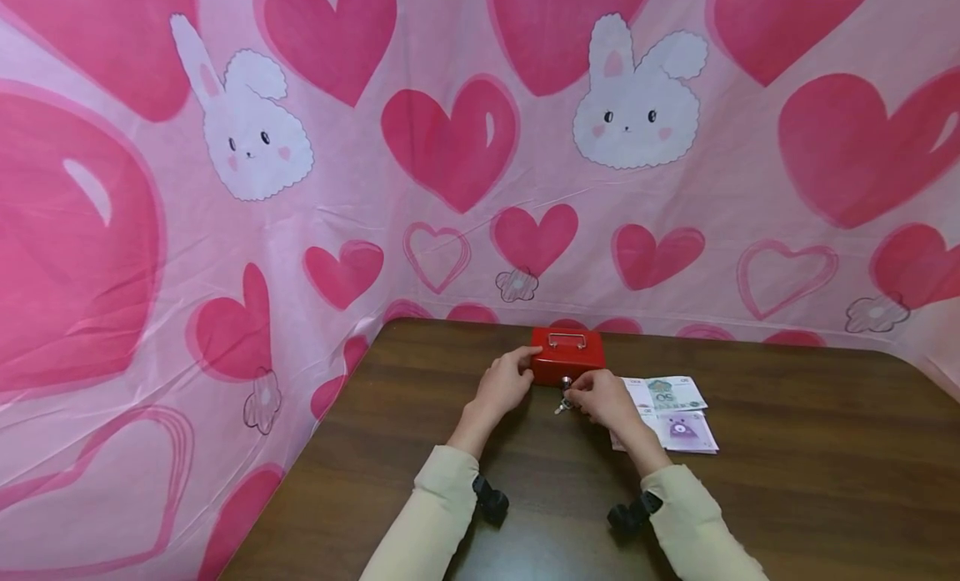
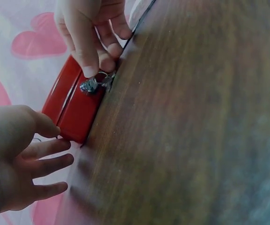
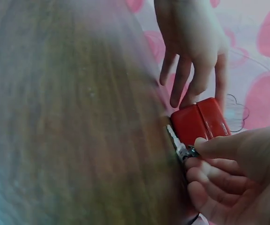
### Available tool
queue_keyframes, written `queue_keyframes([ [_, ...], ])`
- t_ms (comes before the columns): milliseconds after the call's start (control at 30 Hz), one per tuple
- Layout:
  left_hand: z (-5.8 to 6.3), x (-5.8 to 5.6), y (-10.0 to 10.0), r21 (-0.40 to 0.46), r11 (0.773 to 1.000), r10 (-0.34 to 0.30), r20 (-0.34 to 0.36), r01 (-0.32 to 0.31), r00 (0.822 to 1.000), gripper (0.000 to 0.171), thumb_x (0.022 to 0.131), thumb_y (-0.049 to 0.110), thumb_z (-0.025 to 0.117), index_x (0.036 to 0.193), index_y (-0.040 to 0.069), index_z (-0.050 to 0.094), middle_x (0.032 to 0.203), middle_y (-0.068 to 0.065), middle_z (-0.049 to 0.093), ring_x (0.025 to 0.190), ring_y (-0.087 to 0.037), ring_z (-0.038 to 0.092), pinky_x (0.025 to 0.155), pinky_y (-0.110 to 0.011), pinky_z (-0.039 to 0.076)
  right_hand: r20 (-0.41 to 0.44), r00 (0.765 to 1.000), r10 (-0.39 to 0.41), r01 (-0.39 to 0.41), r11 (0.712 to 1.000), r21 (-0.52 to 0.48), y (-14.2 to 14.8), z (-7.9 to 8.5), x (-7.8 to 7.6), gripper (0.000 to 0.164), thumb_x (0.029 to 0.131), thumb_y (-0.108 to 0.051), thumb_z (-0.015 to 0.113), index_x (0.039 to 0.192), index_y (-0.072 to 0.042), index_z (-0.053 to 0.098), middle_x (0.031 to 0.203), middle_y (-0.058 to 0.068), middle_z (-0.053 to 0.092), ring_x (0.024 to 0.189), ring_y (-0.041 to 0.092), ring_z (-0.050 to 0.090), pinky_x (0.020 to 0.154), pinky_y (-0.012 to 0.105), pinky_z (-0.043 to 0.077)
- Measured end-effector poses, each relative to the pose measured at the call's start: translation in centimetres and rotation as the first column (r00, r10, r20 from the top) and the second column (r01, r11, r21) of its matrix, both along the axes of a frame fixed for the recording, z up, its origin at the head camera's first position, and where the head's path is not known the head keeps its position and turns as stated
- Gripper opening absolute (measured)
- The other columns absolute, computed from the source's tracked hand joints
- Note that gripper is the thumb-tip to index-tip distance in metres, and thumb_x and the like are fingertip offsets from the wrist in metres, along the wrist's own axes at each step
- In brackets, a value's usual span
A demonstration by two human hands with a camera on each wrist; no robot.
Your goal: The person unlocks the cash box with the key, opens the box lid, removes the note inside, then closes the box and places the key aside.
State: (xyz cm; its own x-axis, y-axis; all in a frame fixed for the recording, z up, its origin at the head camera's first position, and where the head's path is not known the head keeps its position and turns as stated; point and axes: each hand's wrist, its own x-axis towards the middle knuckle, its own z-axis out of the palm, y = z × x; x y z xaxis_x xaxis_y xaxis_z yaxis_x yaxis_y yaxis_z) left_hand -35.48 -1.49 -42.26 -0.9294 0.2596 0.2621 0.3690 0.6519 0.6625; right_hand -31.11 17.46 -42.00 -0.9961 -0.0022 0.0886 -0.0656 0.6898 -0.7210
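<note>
A small red metal cash box [image 1: 567, 367] with a wire handle on its lid stands near the table's far edge, lid down. My left hand [image 1: 506, 385] touches its left side, fingers spread and fairly straight, as the left wrist view also shows. At the front face, the thumb and forefinger of my right hand [image 1: 603, 398] pinch a key [image 2: 89, 85] at the lock. A spare key [image 3: 173, 137] dangles from the same ring. The right fingertips partly hide the pinched key.
Several banknotes [image 1: 678, 431] lie on the brown wooden table [image 1: 795, 473], right of the box and partly behind the right forearm. A pink cloth [image 1: 450, 256] with hearts and rabbits hangs behind the table and along its left side.
</note>
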Motion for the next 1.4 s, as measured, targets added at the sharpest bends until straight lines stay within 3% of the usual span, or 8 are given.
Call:
queue_keyframes([
  [233,0.1,0.0,0.0,-0.005,1.000,-0.002,0.002,0.002,1.000,0.044,0.096,0.011,0.060,0.137,0.026,0.061,0.111,-0.004,0.073,0.087,-0.016,0.063,0.077,-0.033,0.052,-0.117,0.993,0.005,0.001,0.999,0.052,-0.2,-0.2,-0.3,0.009,0.085,-0.014,0.075,0.087,-0.006,0.073,0.073,0.004,0.069,0.058,0.014,0.056,0.056,0.027,0.047],
  [467,0.0,0.1,0.0,0.006,1.000,-0.004,0.027,0.004,1.000,0.045,0.096,0.011,0.060,0.137,0.027,0.060,0.112,-0.005,0.072,0.082,-0.016,0.060,0.074,-0.032,0.052,-0.042,0.999,0.013,-0.016,0.997,-0.076,0.1,-0.6,-0.3,0.012,0.089,-0.014,0.072,0.095,-0.004,0.071,0.075,0.007,0.070,0.057,0.015,0.061,0.048,0.029,0.051],
  [600,0.1,0.2,0.0,0.007,1.000,0.001,0.033,-0.002,0.999,0.045,0.096,0.011,0.060,0.138,0.027,0.060,0.114,-0.005,0.072,0.083,-0.016,0.061,0.076,-0.034,0.053,-0.025,0.999,0.034,-0.038,0.983,-0.179,0.2,-1.0,-0.3,0.017,0.090,-0.010,0.070,0.103,0.001,0.069,0.083,0.011,0.073,0.056,0.016,0.065,0.046,0.030,0.052],
  [833,0.0,0.1,0.0,0.003,1.000,0.004,0.031,-0.004,1.000,0.045,0.096,0.012,0.060,0.138,0.027,0.060,0.114,-0.005,0.072,0.084,-0.017,0.060,0.078,-0.035,0.054,0.004,0.999,0.052,-0.049,0.963,-0.266,0.5,-1.5,-0.6,0.021,0.091,-0.009,0.069,0.109,0.002,0.070,0.086,0.013,0.074,0.054,0.015,0.064,0.045,0.030,0.051],
  [1400,0.0,0.2,0.0,-0.005,1.000,0.003,0.019,-0.003,1.000,0.045,0.095,0.011,0.060,0.137,0.027,0.061,0.107,-0.004,0.072,0.079,-0.016,0.058,0.068,-0.029,0.048,-0.012,0.996,0.092,-0.092,0.966,-0.243,0.7,-1.5,-0.5,0.023,0.087,-0.006,0.072,0.108,0.004,0.068,0.081,0.010,0.071,0.056,0.017,0.057,0.048,0.031,0.052],
])
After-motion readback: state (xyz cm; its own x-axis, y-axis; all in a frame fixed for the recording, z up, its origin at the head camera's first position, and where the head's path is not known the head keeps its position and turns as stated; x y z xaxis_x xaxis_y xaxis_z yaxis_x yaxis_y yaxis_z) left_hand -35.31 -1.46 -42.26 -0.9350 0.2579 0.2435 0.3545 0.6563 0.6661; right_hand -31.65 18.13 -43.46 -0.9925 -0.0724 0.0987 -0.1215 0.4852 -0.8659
